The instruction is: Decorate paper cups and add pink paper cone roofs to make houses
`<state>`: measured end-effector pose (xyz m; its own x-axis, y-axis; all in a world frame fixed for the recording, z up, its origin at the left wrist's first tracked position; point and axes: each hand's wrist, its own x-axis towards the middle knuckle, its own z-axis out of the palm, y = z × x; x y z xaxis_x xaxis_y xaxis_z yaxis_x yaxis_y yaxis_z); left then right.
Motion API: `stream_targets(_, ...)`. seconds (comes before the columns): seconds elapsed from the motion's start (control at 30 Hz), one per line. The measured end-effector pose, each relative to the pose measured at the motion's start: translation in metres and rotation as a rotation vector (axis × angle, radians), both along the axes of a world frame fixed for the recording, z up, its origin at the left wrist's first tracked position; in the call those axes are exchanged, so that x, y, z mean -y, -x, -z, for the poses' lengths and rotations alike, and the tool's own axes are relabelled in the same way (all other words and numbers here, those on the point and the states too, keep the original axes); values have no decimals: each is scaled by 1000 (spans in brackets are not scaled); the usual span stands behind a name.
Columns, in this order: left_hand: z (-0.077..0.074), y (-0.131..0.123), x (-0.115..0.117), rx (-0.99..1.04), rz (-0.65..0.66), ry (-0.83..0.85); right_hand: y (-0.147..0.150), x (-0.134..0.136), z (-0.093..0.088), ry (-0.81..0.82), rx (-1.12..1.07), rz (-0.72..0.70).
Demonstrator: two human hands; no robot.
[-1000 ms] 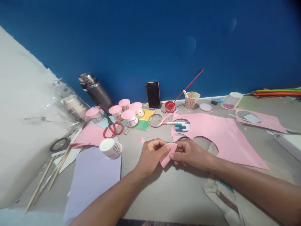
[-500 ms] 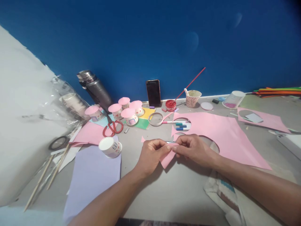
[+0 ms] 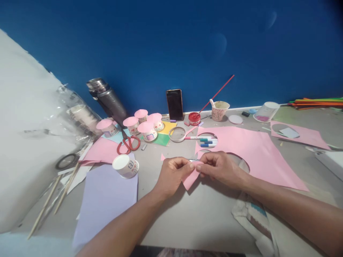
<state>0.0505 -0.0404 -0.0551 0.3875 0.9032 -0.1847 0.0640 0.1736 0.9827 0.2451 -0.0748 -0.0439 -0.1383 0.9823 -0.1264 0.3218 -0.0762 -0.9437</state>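
A small pink paper piece [image 3: 190, 178] is pinched between both my hands just above the grey table [image 3: 203, 217]. My left hand [image 3: 173, 174] grips its left edge with closed fingers. My right hand [image 3: 219, 167] pinches its right edge. A large pink sheet [image 3: 257, 153] with round holes cut out lies right behind my right hand. A white paper cup [image 3: 125, 166] with a drawn window lies on its side to the left, at the top of a lilac sheet [image 3: 105, 201].
Several pink-topped cups [image 3: 144, 125], red scissors [image 3: 128, 144], a tape ring [image 3: 177, 134], markers [image 3: 207, 141], a red paint pot [image 3: 194, 119], a phone [image 3: 174, 104] and a steel flask [image 3: 107, 100] stand behind. Wooden sticks [image 3: 53, 200] lie left. A cloth bag [image 3: 257, 221] lies right.
My hands have shifted slightly up with the pink piece, and its top edge is now folded in closer between my fingertips. Nothing else has moved.
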Motion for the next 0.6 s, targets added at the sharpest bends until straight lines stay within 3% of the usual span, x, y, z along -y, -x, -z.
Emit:
stream_targets(0.2, -1, 0, -2, -48, -50, -45, 5, 2, 1, 143, -70, -79)
stream_targets(0.6, -3, -1, -1, -22, -59, -55, 7, 4, 2, 177, -117, -92)
